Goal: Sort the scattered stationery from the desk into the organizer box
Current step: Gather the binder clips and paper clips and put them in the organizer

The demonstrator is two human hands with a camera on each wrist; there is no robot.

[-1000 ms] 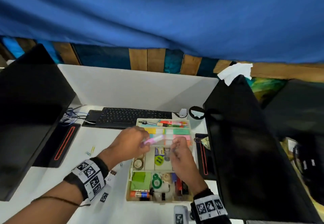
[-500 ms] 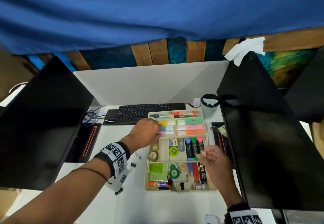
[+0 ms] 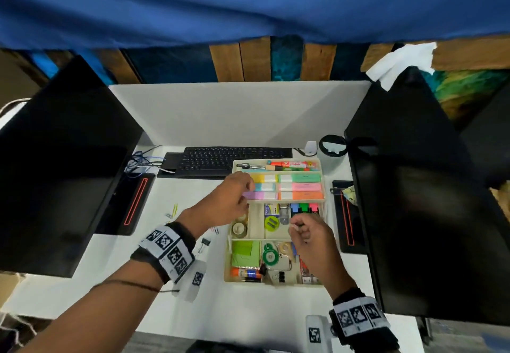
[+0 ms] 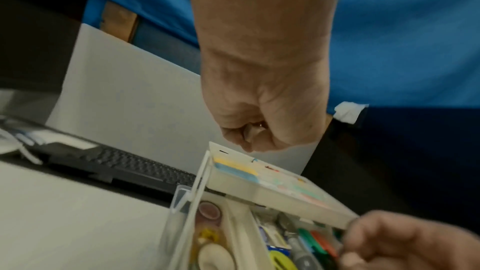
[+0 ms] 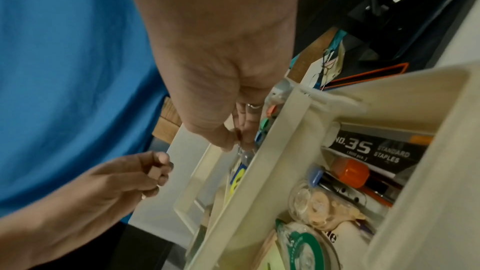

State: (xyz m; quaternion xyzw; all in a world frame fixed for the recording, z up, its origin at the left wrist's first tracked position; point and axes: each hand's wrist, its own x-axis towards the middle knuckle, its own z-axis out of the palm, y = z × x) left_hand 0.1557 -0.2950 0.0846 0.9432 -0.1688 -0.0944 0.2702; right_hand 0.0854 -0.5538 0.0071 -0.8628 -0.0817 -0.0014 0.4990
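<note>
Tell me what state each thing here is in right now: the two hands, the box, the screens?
Left hand: fingers curled at the purple sticky strip.
Right hand: curled, pinching something small and pale.
Organizer box: open, compartments filled.
Left monitor: dark.
Right monitor: dark.

The cream plastic organizer box (image 3: pixel 228 253) sits open on the white desk (image 3: pixel 116 278), its compartments holding pastel sticky-note pads (image 3: pixel 299 187), coloured highlighters (image 3: pixel 303 208), tape rolls (image 3: pixel 239 228) and a glue stick (image 3: pixel 246 272), while loose paper clips (image 3: pixel 172 212) lie scattered to its left.
</note>
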